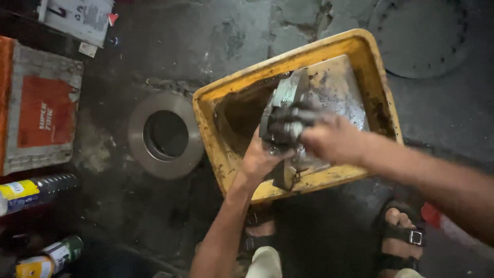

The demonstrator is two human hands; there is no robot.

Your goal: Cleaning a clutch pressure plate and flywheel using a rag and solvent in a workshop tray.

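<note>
Hands met over a grimy yellow plastic tub (370, 67) just right of the centre of the frame, seen from above. Left hand (260, 157) came up from the lower middle, its fingers curled closed under a grey metal part (283, 116), blocky and greasy, holding it upright over the tub. Right hand (329, 136) reached in from the right edge, fingers blackened and wrapped over the same part; whether it gripped or only rubbed could not be told through the blur. Inside the tub lay dark liquid at the left and a flat, wet metal plate (342, 90) at the right. Judging by the grease, a firm hold underneath with the left hand and keeping the part above the tub would have kept drips and any slip inside the rim. On the dark, stained floor (231, 36), a round metal disc with an open centre (164, 135) lay just left of the tub. Further left sat an orange and grey box (41, 108), and in the lower left corner two spray cans (36, 191) lay on their sides. Sandalled feet (401, 231) stood at the bottom of the frame, close under the tub, leaving little room there.
</note>
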